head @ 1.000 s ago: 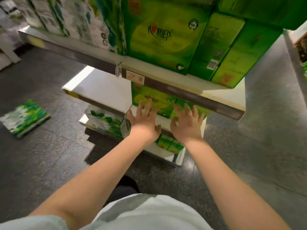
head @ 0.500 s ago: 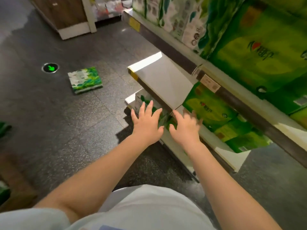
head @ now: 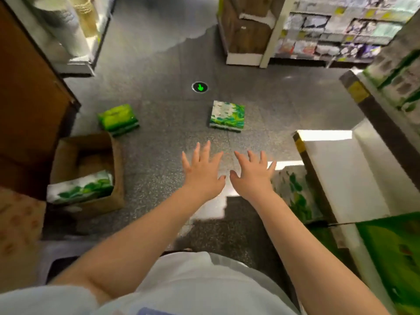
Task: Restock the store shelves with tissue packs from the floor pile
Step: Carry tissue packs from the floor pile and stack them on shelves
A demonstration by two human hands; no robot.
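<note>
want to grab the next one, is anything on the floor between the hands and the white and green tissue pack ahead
Nothing visible: only bare floor lies between the open left hand and right hand and the white and green tissue pack.

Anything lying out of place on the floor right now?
Yes: two tissue packs lie loose on the aisle floor, a white-green pack ahead and a bright green pack beside the cardboard box. Both hands are empty.

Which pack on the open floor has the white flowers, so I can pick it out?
Find the round green arrow marker set in the dark floor of the aisle. Just nearer the person and slightly right lies a square tissue pack, beyond both open hands. Its top is white-flowered with green leaves, while the other loose pack, far to its left near the cardboard box, is plain bright green.
</note>
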